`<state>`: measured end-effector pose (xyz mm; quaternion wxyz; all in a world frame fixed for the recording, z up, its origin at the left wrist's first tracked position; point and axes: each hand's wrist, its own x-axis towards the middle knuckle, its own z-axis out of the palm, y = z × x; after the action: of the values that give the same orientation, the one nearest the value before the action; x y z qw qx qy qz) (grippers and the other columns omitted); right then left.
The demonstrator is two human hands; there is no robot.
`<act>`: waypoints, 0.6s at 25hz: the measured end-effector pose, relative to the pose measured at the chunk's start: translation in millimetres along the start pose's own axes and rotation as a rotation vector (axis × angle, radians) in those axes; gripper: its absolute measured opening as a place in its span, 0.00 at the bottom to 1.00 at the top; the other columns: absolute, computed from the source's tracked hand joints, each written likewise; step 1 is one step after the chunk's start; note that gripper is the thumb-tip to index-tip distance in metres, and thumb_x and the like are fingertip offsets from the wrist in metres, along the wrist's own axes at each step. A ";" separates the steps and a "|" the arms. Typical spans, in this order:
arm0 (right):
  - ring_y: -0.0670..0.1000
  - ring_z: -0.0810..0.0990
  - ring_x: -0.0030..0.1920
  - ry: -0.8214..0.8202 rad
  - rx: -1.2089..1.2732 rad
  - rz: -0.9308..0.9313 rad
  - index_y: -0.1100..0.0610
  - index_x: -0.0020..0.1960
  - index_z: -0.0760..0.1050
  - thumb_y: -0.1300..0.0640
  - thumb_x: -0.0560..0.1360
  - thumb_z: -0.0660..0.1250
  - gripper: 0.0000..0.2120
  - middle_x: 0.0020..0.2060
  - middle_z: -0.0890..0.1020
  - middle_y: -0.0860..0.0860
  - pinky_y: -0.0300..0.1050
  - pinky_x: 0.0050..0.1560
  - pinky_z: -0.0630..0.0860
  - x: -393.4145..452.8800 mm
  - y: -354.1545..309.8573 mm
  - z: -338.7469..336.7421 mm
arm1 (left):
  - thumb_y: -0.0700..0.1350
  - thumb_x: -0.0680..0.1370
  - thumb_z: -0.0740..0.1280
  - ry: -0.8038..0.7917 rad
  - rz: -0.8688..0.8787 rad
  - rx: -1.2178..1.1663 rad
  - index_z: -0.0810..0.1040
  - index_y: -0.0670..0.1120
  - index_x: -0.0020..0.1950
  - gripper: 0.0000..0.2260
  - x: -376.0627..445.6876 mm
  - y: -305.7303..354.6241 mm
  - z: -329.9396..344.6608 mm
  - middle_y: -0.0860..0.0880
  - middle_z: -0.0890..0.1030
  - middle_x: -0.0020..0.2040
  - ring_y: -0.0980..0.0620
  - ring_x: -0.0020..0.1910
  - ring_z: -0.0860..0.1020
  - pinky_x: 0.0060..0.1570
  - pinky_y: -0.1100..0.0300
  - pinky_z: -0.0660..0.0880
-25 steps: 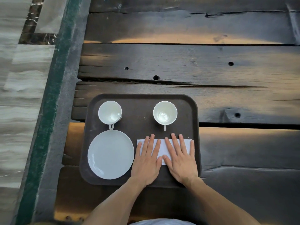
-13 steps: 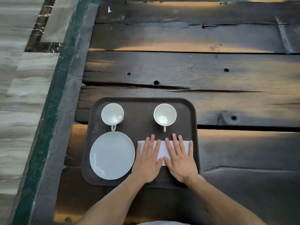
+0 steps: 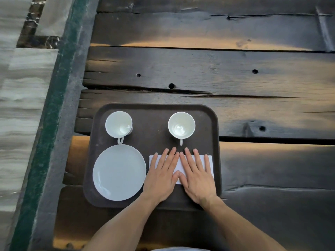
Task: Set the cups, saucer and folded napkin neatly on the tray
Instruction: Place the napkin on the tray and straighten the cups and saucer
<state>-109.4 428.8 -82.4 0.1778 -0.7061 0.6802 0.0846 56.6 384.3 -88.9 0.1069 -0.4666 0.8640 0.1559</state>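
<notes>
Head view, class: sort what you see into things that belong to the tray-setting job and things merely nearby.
Job things: dark brown plastic tray; left white cup; right white cup; round white saucer; folded white paper napkin; left hand; right hand.

Nearby only: dark wooden plank table; pale striped floor.

You have a dark brown rectangular tray (image 3: 154,109) with rounded corners lying flat. On its far left stands one white cup (image 3: 118,124), upright and empty, handle pointing toward you; on the far right stands the second white cup (image 3: 181,125), also upright, empty, handle toward you. The white round saucer (image 3: 119,172) lies flat at the near left, just touching the left cup's handle. The white folded napkin (image 3: 209,164) lies flat at the near right, beside the saucer
</notes>
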 end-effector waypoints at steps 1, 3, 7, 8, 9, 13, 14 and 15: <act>0.57 0.46 0.79 -0.003 0.003 0.002 0.51 0.81 0.49 0.38 0.82 0.43 0.31 0.80 0.51 0.50 0.63 0.76 0.46 0.8 0.5 0.9 | 0.57 0.83 0.37 -0.006 0.002 0.002 0.49 0.47 0.81 0.28 0.8 -0.2 -0.3 0.48 0.51 0.81 0.45 0.79 0.50 0.76 0.41 0.49; 0.58 0.45 0.79 -0.017 -0.001 0.003 0.50 0.81 0.49 0.37 0.82 0.43 0.31 0.80 0.50 0.51 0.63 0.76 0.48 1.6 1.0 2.8 | 0.57 0.83 0.37 -0.020 0.004 0.007 0.49 0.47 0.81 0.28 0.9 -0.3 0.6 0.47 0.51 0.81 0.44 0.79 0.50 0.75 0.38 0.49; 0.59 0.45 0.79 -0.036 -0.007 0.025 0.49 0.81 0.48 0.36 0.81 0.44 0.32 0.80 0.48 0.52 0.63 0.75 0.48 3.6 1.1 3.1 | 0.57 0.83 0.37 -0.042 -0.006 0.011 0.49 0.47 0.81 0.28 1.9 -0.8 -2.0 0.47 0.51 0.81 0.44 0.79 0.50 0.75 0.38 0.48; 0.58 0.44 0.79 -0.046 -0.005 0.027 0.49 0.81 0.47 0.36 0.81 0.43 0.32 0.80 0.48 0.52 0.63 0.76 0.47 3.5 0.5 2.2 | 0.57 0.83 0.37 -0.045 -0.009 0.009 0.48 0.48 0.81 0.28 1.9 -0.5 -3.0 0.47 0.50 0.81 0.44 0.79 0.49 0.75 0.38 0.47; 0.58 0.42 0.79 -0.056 -0.008 0.027 0.48 0.80 0.45 0.36 0.81 0.41 0.32 0.80 0.47 0.52 0.63 0.76 0.46 3.3 0.0 1.2 | 0.57 0.83 0.37 -0.048 -0.013 0.007 0.47 0.48 0.81 0.28 1.6 0.0 -3.4 0.48 0.49 0.81 0.44 0.79 0.48 0.75 0.38 0.46; 0.58 0.35 0.78 -0.083 -0.041 0.012 0.48 0.79 0.35 0.36 0.79 0.32 0.31 0.79 0.39 0.53 0.63 0.76 0.37 2.1 -0.7 -6.2 | 0.60 0.81 0.33 -0.048 -0.041 0.014 0.41 0.51 0.80 0.28 0.0 1.0 -7.1 0.49 0.44 0.81 0.44 0.79 0.44 0.75 0.41 0.42; 0.57 0.33 0.77 -0.090 -0.043 0.008 0.48 0.78 0.32 0.36 0.79 0.32 0.31 0.79 0.36 0.53 0.61 0.76 0.35 1.8 0.2 -8.0 | 0.61 0.81 0.32 -0.050 -0.053 0.019 0.39 0.52 0.79 0.28 0.0 1.4 -8.0 0.49 0.42 0.81 0.45 0.79 0.42 0.75 0.41 0.39; 0.57 0.31 0.77 -0.101 -0.043 0.007 0.48 0.77 0.30 0.36 0.78 0.32 0.32 0.78 0.34 0.53 0.59 0.76 0.33 1.5 2.0 -10.3 | 0.61 0.80 0.31 -0.053 -0.065 0.024 0.36 0.53 0.78 0.28 0.1 2.0 -8.8 0.50 0.39 0.81 0.46 0.79 0.40 0.74 0.42 0.37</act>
<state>-112.6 423.6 -73.7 0.1963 -0.7021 0.6710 0.1353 54.6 381.9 -80.4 0.1405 -0.4889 0.8470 0.1543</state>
